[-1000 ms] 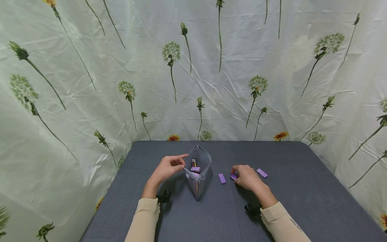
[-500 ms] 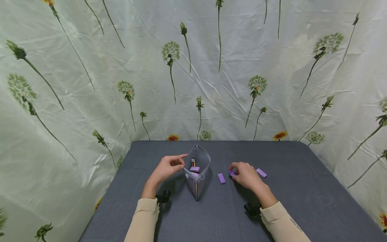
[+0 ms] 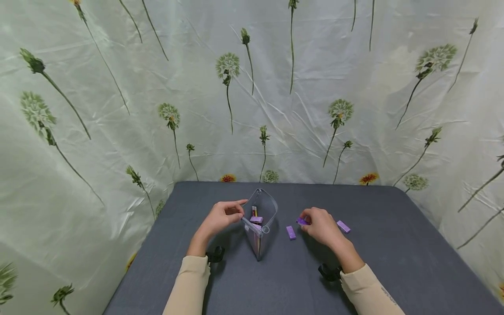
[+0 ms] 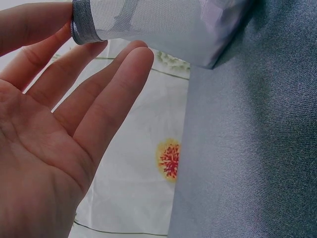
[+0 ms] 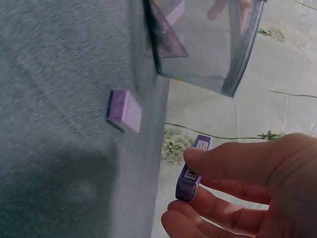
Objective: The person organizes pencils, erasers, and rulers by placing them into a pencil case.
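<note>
A see-through mesh zip pouch (image 3: 255, 241) stands upright on the table with its mouth spread wide. My left hand (image 3: 222, 216) pinches the near-left edge of that mouth between thumb and fingers; the grey trim (image 4: 85, 22) shows at its fingertips in the left wrist view. Inside the pouch lie purple blocks (image 3: 256, 219) and a small red-and-yellow item (image 3: 254, 211). My right hand (image 3: 323, 227) pinches a small purple block (image 5: 187, 186) with a white printed label, raised off the table. Between it and the pouch, another purple block (image 3: 291, 232) lies flat.
Behind the right hand's wrist side, a third loose purple block (image 3: 343, 226) rests on the dark grey table (image 3: 283, 284). A white curtain (image 3: 197, 87) printed with dandelions hangs behind the table's far edge. Black camera straps (image 3: 330, 272) sit at both wrists.
My right hand has lifted the purple block off the table and shifted slightly away from me. The left hand keeps its hold on the pouch edge. The head view has shifted a little.
</note>
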Available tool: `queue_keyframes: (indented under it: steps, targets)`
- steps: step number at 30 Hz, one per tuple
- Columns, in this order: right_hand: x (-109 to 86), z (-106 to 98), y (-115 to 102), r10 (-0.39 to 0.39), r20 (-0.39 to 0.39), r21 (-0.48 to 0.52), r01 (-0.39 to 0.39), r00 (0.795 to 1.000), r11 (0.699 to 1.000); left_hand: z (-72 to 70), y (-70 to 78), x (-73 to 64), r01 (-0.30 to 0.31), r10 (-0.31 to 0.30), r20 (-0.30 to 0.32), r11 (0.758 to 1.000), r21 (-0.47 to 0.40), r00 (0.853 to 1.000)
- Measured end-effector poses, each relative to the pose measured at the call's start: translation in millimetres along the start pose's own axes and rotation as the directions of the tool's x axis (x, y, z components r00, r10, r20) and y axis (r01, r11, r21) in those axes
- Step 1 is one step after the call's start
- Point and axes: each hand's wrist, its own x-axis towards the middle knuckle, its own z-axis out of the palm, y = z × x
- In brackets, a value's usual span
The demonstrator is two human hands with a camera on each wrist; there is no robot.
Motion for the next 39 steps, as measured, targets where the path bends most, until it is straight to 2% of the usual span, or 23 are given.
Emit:
queue_keyframes:
  steps: [12, 21, 30, 36, 39]
  targets:
    - [8.8, -4.6, -18.2, -0.050, -0.021, 0.090, 0.052, 0.999, 0.995, -0.8, -1.3, -2.0, -0.029, 0.029, 0.033, 0.999, -0.022, 0.999]
    - [21.5, -12.9, -50.0, -0.106, -0.040, 0.141, 0.111, 0.994, 0.984, -2.2, -1.5, -3.6, -0.060, 0.060, 0.032, 0.998, 0.009, 0.998]
    - [29.6, -17.9, -80.8, -0.137, 0.014, 0.190, 0.132, 0.990, 0.973, 0.4, 1.1, -2.3, -0.075, 0.075, 0.028, 0.997, 0.010, 0.997]
    - [34.1, -12.9, -91.5, -0.151, 0.045, 0.186, 0.141, 0.987, 0.972, 0.7, 0.8, 0.0, -0.051, 0.051, 0.011, 0.998, 0.020, 0.999]
    - [37.6, -9.4, -95.3, -0.181, 0.062, 0.171, 0.168, 0.982, 0.971, -0.1, 1.7, 0.3, -0.042, 0.042, 0.008, 0.999, 0.024, 0.999]
